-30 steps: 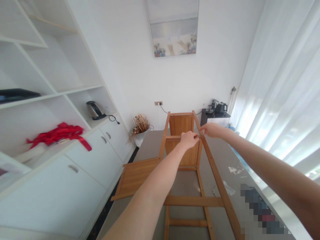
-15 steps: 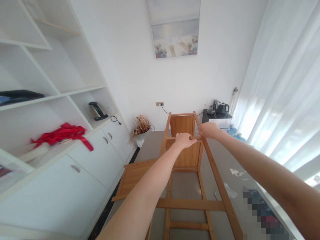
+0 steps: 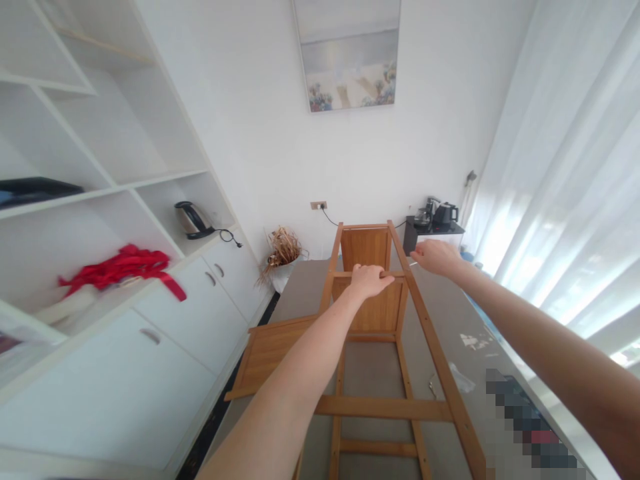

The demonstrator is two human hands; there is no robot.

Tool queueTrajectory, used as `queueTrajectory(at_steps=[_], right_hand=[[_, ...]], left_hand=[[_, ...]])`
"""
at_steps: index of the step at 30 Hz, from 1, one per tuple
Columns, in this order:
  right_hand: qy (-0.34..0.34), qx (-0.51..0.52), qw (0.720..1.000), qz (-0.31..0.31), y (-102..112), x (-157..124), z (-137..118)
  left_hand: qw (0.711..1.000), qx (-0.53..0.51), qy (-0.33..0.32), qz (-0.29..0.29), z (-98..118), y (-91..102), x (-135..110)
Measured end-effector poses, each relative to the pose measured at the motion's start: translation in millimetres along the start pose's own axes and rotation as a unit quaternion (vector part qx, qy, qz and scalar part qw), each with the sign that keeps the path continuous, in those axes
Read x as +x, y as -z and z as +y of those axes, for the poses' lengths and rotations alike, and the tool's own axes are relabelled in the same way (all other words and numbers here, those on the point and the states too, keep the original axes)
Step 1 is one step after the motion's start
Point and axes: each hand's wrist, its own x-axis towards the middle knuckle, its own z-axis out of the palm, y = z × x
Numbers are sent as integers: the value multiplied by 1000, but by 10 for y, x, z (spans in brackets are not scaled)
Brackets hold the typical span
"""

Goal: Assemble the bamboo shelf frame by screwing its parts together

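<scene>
Right of centre, the side rail [image 3: 428,328], slanting to lower right, lies just left of the right hand [image 3: 436,257], fingers curled, hold unclear, while the left hand [image 3: 367,280] grasps the crossbar [image 3: 343,274].

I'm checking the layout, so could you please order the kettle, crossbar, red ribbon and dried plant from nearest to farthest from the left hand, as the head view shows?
1. Crossbar: held by the left hand.
2. Dried plant: left, by the wall.
3. Kettle: farther left.
4. Red ribbon: farther left still.
</scene>
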Motion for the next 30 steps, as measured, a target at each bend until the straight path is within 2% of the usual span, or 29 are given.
queueTrajectory(at_steps=[2, 4, 7, 10, 16, 20, 27, 30], right_hand=[[76, -4, 997, 1, 29, -16, -1], [106, -11, 994, -14, 17, -18, -3], [88, -22, 996, -24, -36, -16, -24], [84, 16, 996, -18, -71, 7, -65], [46, 169, 977, -119, -115, 127, -72], [41, 214, 964, -156, -159, 153, -1], [98, 80, 987, -100, -62, 128, -65], [66, 34, 994, -85, -28, 133, -152]], left_hand=[[1000, 3, 1, -4, -1, -2, -2], [1000, 7, 1, -4, -3, -7, -3], [1000, 9, 2, -1, -4, -17, -1], [1000, 11, 1, 2, -1, -25, 0], [1000, 18, -2, 4, -5, -28, 3], [1000, 18, 0, 3, -2, -28, 8], [1000, 13, -3, 10, 3, -33, 0], [1000, 20, -1, 6, 0, -32, -5]])
